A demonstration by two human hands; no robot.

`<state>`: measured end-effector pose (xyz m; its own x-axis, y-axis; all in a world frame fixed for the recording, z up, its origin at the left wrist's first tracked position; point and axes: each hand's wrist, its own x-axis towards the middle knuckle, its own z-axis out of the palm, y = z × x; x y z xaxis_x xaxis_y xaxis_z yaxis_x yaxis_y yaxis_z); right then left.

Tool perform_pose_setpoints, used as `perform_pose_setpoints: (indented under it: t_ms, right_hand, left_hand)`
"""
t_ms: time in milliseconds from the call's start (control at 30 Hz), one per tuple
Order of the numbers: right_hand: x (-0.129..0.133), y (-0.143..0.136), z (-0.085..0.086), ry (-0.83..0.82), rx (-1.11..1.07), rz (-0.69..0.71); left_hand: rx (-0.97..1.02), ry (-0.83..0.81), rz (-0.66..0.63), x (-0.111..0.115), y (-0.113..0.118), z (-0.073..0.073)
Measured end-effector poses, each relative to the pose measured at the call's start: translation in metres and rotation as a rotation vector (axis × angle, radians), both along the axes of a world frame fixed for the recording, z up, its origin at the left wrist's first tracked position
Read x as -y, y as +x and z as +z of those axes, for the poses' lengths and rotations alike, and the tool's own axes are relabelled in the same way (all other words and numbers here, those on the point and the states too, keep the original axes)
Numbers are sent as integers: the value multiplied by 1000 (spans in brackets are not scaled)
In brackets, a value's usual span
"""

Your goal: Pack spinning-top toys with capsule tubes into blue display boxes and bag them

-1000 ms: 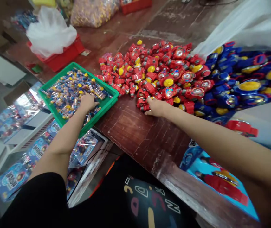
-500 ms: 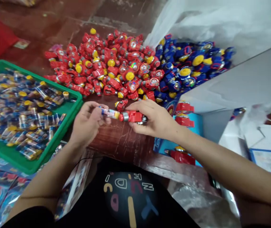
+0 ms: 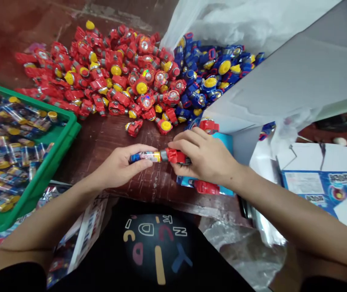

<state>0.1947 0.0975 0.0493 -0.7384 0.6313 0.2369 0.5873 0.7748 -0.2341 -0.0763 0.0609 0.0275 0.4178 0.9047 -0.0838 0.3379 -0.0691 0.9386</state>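
Near the middle of the head view, my left hand (image 3: 124,164) pinches a small clear tube (image 3: 145,157) with a blue end and a yellow end. My right hand (image 3: 202,156) is closed round a red toy (image 3: 173,155) with a grey collar. The tube's yellow end touches the grey collar, and the two lie in one line. Beyond my hands are a heap of red toys (image 3: 115,77) with yellow discs and a heap of blue toys (image 3: 212,77). My right fingers and palm hide part of the held toy.
A green tray (image 3: 60,142) holding many tubes stands at the left. Behind my right hand is a light blue tray (image 3: 225,142) with red toys. A grey-white box wall (image 3: 283,73) slants across the right, with printed cardboard (image 3: 305,182) beyond it.
The view has shifted right, so the heaps and green tray appear further left. The tube's yellow end now meets the grey collar, where the toy's red tip showed before. Both hands keep their holds.
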Motion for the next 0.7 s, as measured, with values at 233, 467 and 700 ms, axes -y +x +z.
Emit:
perform_pose_setpoints:
  t_ms: [233,467,700]
  right_hand:
    - [14,25,33,-822,8,-260]
    - [22,89,40,-120,-25,-140]
    - [43,113,6,184,-28,-116]
  left_hand:
    - [-142,689,-225,5,30,-10]
    - [141,-154,-101,-9,51,7]
    - [470,-765,-241,1,93,15]
